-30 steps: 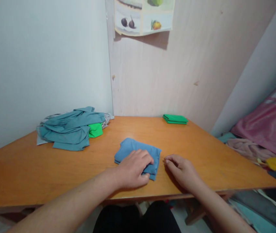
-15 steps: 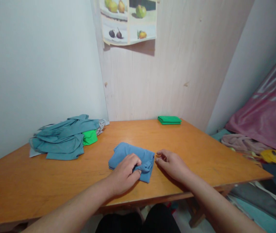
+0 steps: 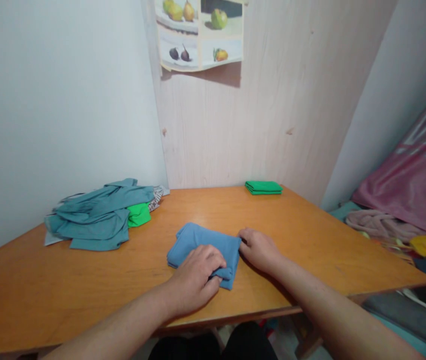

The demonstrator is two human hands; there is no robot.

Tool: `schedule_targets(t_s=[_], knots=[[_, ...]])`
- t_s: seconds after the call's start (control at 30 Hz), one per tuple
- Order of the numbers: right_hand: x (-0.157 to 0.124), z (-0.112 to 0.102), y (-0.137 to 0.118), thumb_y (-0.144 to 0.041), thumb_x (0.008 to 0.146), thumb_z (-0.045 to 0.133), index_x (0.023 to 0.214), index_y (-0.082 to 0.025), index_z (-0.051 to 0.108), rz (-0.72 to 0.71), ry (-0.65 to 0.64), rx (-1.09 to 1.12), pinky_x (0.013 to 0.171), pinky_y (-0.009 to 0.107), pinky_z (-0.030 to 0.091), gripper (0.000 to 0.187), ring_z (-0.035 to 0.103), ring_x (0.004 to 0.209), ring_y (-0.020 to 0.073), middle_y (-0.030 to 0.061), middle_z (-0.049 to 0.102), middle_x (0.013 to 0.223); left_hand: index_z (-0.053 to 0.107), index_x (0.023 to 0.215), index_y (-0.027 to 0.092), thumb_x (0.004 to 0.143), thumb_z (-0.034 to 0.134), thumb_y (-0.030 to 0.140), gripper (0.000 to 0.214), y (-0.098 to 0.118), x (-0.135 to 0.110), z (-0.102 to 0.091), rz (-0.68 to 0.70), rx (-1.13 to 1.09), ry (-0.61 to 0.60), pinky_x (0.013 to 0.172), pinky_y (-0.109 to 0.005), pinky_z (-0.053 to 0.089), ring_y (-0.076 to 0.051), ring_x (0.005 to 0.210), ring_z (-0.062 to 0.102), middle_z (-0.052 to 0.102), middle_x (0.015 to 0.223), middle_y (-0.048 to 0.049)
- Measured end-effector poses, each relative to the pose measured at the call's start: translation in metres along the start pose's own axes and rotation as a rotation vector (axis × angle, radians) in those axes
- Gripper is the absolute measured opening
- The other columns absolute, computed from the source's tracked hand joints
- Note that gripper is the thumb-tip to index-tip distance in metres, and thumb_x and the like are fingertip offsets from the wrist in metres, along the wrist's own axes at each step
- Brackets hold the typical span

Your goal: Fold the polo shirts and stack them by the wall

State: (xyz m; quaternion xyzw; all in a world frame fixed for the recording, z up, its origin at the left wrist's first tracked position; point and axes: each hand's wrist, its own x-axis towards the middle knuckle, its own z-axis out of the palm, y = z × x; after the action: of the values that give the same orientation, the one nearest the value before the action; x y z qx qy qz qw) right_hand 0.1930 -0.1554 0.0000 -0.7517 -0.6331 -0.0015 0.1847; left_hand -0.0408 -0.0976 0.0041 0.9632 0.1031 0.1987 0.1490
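Note:
A folded blue cloth [image 3: 207,238], perhaps a garment, lies on the wooden table [image 3: 291,225] in front of me. My left hand [image 3: 202,275] rests on its near side, with thumb and fingers closed on a raised edge of the fabric. At the cloth's far right corner, my right hand [image 3: 258,248] pinches the edge between thumb and fingers. The fingertips of that hand are partly hidden.
A loose heap of teal clothes [image 3: 96,215] lies at the table's left, a bright green cloth [image 3: 139,215] beside it. At the back right sits a folded green cloth [image 3: 263,188]. Pink fabric [image 3: 404,185] hangs beyond the right edge.
My right hand has moved left onto the corner of the blue cloth and closed on it. The left hand has shifted slightly nearer, and the cloth's right side lies flatter.

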Motion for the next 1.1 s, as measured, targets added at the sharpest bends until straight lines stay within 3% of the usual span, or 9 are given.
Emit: schedule_targets(t_s=[0.13, 0.4, 0.7, 0.9, 1.1], knots=[[0.005, 0.008, 0.002, -0.028, 0.09, 0.049, 0.081, -0.02, 0.064, 0.102, 0.014, 0.051, 0.061, 0.027, 0.03, 0.02, 0.058, 0.079, 0.0173, 0.0049, 0.069, 0.087, 0.057, 0.103, 0.024, 0.081, 0.053, 0.01, 0.027, 0.0, 0.0, -0.001, 0.005, 0.006, 0.002, 0.09, -0.038, 0.044, -0.023, 0.104, 0.053, 0.059, 0.109, -0.0052], [0.005, 0.011, 0.009, -0.027, 0.086, 0.052, 0.086, -0.022, 0.069, 0.073, 0.021, 0.124, 0.064, 0.026, 0.033, 0.018, 0.061, 0.082, 0.0179, 0.0048, 0.072, 0.091, 0.055, 0.102, 0.023, 0.081, 0.053, 0.01, 0.024, 0.004, 0.002, 0.001, -0.022, 0.022, 0.044, 0.089, -0.037, 0.044, -0.022, 0.103, 0.054, 0.06, 0.108, -0.0049], [0.01, 0.02, 0.023, -0.022, 0.079, 0.053, 0.083, -0.022, 0.07, 0.052, 0.009, 0.373, 0.066, 0.026, 0.041, 0.017, 0.062, 0.075, 0.017, 0.0019, 0.071, 0.08, 0.053, 0.105, 0.023, 0.082, 0.051, 0.008, 0.027, 0.009, -0.001, 0.002, 0.035, 0.071, -0.001, 0.092, -0.039, 0.042, -0.024, 0.108, 0.053, 0.06, 0.116, -0.0057], [0.003, 0.021, 0.032, -0.021, 0.075, 0.052, 0.082, -0.02, 0.064, 0.143, 0.097, 0.607, 0.061, 0.025, 0.042, 0.013, 0.057, 0.065, 0.0149, 0.0002, 0.065, 0.071, 0.052, 0.099, 0.022, 0.077, 0.051, 0.008, 0.026, 0.009, 0.0, 0.001, 0.002, 0.065, 0.007, 0.089, -0.038, 0.043, -0.023, 0.104, 0.054, 0.06, 0.109, -0.0054], [-0.017, 0.012, 0.022, -0.025, 0.078, 0.054, 0.075, -0.019, 0.064, 0.039, 0.043, 0.589, 0.062, 0.025, 0.041, 0.011, 0.056, 0.067, 0.0146, -0.0004, 0.063, 0.069, 0.051, 0.099, 0.022, 0.076, 0.052, 0.009, 0.026, 0.008, -0.001, 0.002, 0.0, 0.03, 0.043, 0.089, -0.038, 0.044, -0.023, 0.102, 0.054, 0.06, 0.107, -0.0061]])
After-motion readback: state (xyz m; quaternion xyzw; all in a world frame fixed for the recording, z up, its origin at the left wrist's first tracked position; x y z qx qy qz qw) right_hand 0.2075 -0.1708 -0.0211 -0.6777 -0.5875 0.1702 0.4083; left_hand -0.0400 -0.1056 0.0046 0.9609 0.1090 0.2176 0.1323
